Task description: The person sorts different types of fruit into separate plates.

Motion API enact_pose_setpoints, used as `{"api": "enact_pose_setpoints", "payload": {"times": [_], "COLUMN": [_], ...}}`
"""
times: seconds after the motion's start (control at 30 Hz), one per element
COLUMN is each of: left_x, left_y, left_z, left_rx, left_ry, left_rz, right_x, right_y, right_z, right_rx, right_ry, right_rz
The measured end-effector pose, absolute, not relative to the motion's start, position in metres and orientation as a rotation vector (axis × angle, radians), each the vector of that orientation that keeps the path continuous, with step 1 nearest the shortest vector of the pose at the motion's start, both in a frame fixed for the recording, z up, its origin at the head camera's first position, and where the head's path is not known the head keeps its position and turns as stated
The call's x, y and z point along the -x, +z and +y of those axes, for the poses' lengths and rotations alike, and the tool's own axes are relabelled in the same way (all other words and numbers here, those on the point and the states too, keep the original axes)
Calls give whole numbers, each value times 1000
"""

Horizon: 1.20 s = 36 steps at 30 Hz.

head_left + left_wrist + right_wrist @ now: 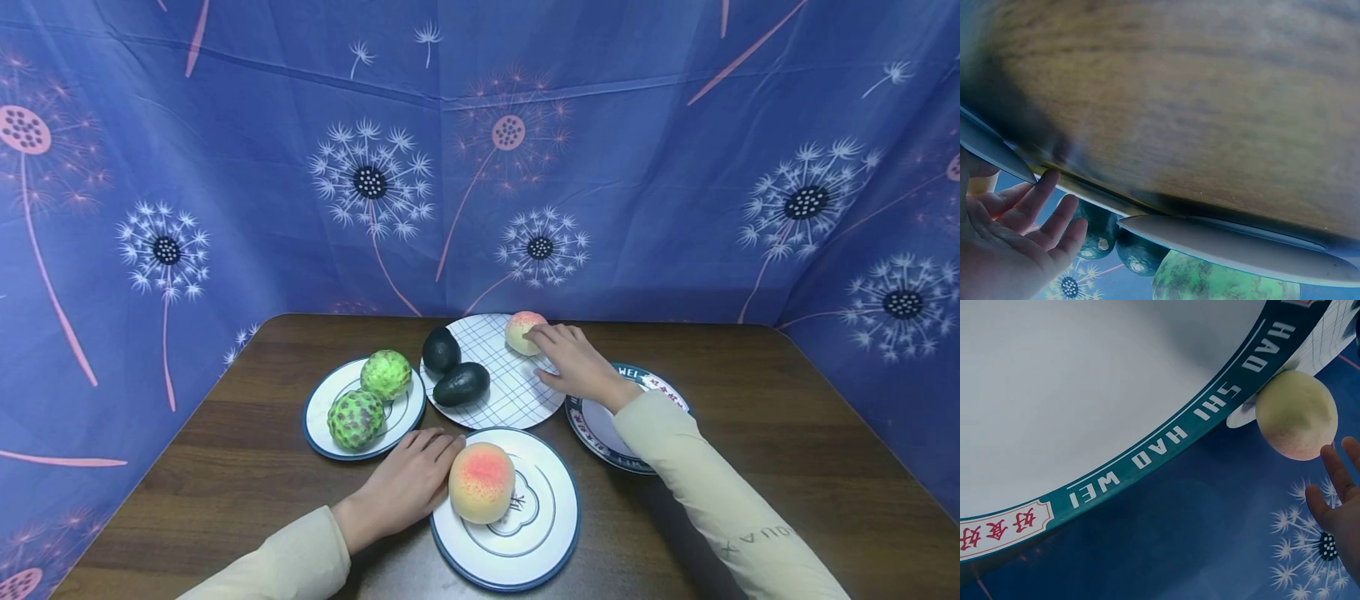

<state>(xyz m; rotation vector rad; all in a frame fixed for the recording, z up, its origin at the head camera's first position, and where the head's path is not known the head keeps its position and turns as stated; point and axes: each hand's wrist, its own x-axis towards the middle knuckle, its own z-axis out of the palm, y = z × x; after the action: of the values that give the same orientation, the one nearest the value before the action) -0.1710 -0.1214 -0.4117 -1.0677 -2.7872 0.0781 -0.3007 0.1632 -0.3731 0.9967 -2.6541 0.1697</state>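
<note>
Our right hand (577,364), fingers loosely spread, reaches the small peach (522,335) at the far side of a grid-patterned plate (517,396); whether the fingertips touch it, we cannot tell. Our left hand (414,477), fingers extended, lies beside a large peach (482,485) on the nearest plate (547,517), upon a wooden tabletop (780,400).

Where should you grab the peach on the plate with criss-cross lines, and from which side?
I'd hold the peach round its widest middle, coming from the right. It's round with no handle, so curving round both sides should hold better than pinching the top. The two dark avocados sit to its left, and the right grip is at its right side.
</note>
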Motion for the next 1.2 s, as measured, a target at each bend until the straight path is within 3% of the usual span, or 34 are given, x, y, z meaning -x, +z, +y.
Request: {"api": "enact_pose_setpoints", "payload": {"times": [1.2], "left_x": [170], "left_y": [-411], "left_z": [-121], "left_rx": [1061], "left_ry": [81], "left_rz": [-2820], "right_x": [347], "right_y": [-378], "right_z": [145], "right_rx": [-696], "right_ry": [210], "right_rz": [-2905]}}
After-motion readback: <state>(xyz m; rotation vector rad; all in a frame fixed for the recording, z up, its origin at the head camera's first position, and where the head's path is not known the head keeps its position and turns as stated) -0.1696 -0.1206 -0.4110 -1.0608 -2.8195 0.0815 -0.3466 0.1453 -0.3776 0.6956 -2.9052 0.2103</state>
